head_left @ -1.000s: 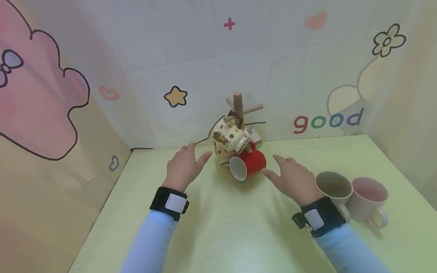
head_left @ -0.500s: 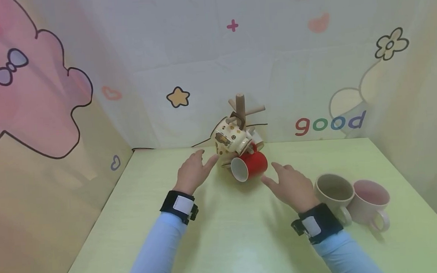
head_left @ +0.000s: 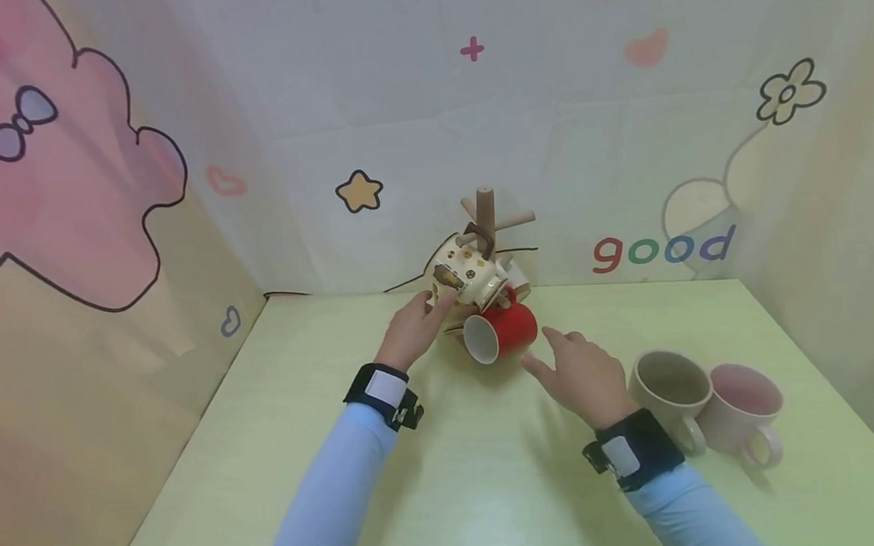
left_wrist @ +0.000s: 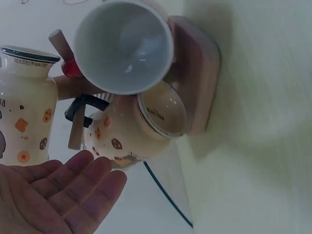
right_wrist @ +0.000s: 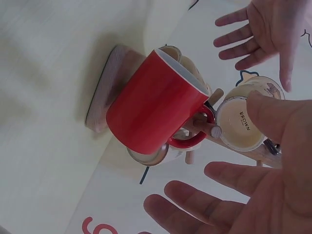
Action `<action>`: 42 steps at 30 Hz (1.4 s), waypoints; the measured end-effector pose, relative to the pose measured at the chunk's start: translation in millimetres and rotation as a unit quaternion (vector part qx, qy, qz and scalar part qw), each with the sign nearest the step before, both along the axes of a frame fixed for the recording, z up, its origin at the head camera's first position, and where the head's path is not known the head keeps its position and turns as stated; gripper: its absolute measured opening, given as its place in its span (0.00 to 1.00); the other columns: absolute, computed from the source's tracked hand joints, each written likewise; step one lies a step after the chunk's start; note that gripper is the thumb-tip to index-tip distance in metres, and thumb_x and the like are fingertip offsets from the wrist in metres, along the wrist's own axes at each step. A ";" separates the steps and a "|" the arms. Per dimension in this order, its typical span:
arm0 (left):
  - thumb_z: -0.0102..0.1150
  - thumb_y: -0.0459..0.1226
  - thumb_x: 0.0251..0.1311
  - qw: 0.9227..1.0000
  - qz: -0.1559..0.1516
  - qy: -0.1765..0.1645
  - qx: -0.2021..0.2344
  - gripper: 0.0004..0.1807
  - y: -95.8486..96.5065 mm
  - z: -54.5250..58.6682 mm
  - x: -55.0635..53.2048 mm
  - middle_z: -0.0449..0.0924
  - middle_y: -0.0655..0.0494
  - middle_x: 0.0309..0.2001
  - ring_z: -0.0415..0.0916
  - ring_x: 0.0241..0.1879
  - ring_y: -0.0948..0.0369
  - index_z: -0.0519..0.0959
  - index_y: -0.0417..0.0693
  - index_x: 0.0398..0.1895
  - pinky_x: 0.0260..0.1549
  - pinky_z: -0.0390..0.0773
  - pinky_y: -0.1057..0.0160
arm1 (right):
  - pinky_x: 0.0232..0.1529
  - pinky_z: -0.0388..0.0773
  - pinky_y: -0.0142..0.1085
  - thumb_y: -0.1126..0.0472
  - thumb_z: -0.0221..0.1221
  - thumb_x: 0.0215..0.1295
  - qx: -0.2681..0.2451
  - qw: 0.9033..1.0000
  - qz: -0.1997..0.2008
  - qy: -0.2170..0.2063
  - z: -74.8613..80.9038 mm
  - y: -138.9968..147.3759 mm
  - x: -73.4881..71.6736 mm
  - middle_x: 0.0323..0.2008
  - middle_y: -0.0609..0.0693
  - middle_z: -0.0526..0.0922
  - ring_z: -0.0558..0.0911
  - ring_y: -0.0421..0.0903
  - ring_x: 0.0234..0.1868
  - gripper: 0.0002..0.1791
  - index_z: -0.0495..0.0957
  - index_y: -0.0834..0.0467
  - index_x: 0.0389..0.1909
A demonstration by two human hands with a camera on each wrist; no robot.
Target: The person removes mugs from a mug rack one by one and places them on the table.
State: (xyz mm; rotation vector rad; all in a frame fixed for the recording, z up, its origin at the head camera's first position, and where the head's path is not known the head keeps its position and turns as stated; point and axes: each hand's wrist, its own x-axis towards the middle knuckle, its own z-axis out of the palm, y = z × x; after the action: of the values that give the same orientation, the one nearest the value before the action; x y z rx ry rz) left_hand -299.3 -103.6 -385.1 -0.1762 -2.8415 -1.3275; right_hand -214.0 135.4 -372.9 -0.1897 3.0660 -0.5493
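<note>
A wooden mug tree (head_left: 485, 207) stands at the back of the table with several mugs hung on its pegs. The red mug (head_left: 517, 326) hangs low by its handle, its white inside facing left. Above it tilts a cream patterned mug (head_left: 474, 271); a second cream mug (left_wrist: 117, 131) hangs lower, partly behind. My left hand (head_left: 414, 331) is beside the upper cream mug, fingers extended and thumb over its lower edge in the head view; contact cannot be told. To the red mug's right, my right hand (head_left: 585, 381) is held with spread fingers, apart from it, holding nothing.
A greyish mug (head_left: 659, 414) and a pink mug (head_left: 732, 422) stand upright side by side at the right, close to my right wrist. Behind the tree hangs a printed cloth wall (head_left: 395, 83). The pale table (head_left: 281, 433) stretches toward me.
My left hand has moved right, from left of the mug tree to beside the upper cream mug. The right hand has stayed nearly in place, and the view has shifted slightly.
</note>
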 end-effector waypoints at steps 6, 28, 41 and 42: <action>0.34 0.75 0.61 0.998 -0.005 -0.026 0.052 0.56 6.2 5.4 -7.0 0.64 0.40 0.71 0.63 0.68 0.44 0.58 0.38 0.74 0.63 0.67 0.45 | 0.49 0.76 0.63 0.42 0.56 0.69 0.004 1.000 0.000 0.001 -2.8 1.0 -0.7 0.61 0.72 0.71 0.76 0.69 0.56 0.40 0.64 0.65 0.71; 0.42 0.66 0.68 0.972 -0.018 -0.079 0.219 0.40 20.5 14.5 -19.7 0.78 0.41 0.54 0.78 0.53 0.47 0.71 0.39 0.62 0.55 0.76 0.45 | 0.47 0.77 0.62 0.41 0.57 0.69 0.009 1.000 -0.002 0.014 -8.7 6.3 1.0 0.60 0.72 0.73 0.77 0.69 0.56 0.39 0.66 0.66 0.69; 0.49 0.60 0.69 0.936 -0.034 -0.126 0.326 0.34 25.6 16.5 -25.4 0.77 0.45 0.56 0.81 0.50 0.52 0.69 0.44 0.65 0.58 0.74 0.52 | 0.50 0.76 0.64 0.41 0.58 0.68 0.008 1.000 -0.012 -0.004 -10.9 11.0 -0.1 0.61 0.72 0.72 0.76 0.68 0.57 0.40 0.65 0.65 0.70; 0.50 0.60 0.69 0.934 -0.035 -0.129 0.332 0.34 25.7 16.6 -25.6 0.77 0.45 0.56 0.81 0.50 0.52 0.69 0.45 0.65 0.58 0.75 0.52 | 0.50 0.75 0.64 0.41 0.58 0.68 0.009 1.000 -0.014 -0.006 -11.0 11.4 -0.1 0.61 0.72 0.72 0.76 0.68 0.57 0.40 0.65 0.65 0.70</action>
State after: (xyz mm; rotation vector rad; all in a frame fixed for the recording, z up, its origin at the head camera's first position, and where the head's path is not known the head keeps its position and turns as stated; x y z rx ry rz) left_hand -324.9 -77.9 -368.6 -0.1016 -2.3815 -2.3785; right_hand -214.1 146.8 -383.9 -0.1428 3.0653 -0.5230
